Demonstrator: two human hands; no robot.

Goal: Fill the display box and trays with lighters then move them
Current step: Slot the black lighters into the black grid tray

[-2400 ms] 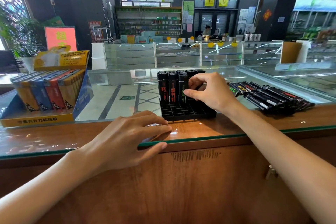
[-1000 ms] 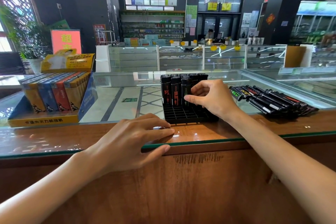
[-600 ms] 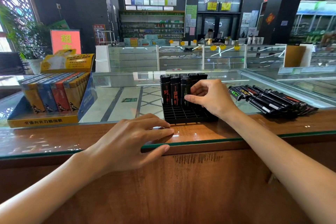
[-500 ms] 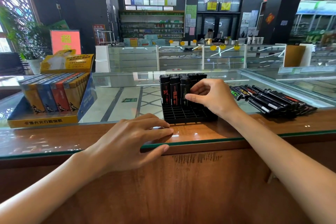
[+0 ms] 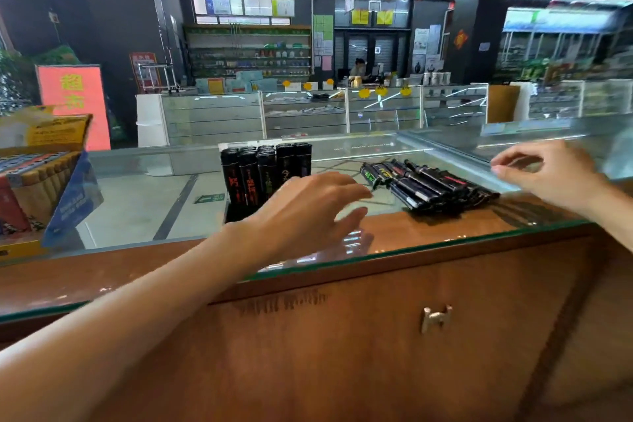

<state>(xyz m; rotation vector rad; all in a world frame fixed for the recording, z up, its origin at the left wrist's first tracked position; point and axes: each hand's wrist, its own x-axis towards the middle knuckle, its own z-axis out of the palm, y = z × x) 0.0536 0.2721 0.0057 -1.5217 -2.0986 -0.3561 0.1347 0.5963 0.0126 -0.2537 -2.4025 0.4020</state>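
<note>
Left hand (image 5: 305, 205) and right hand (image 5: 551, 175) both empty, fingers (image 5: 352, 189) loose: a careless reach could topple the upright lighters (image 5: 263, 175) in the tray (image 5: 235, 214)

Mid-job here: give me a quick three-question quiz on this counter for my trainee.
1. True or false: the right hand holds no lighter.
2. The loose lighters lie: A) on the floor; B) on the glass counter, right of the black tray; C) in a basket.
3. Fill in: the tray's lighters stand ____.
Key: 1 true; 2 B; 3 upright.
</note>
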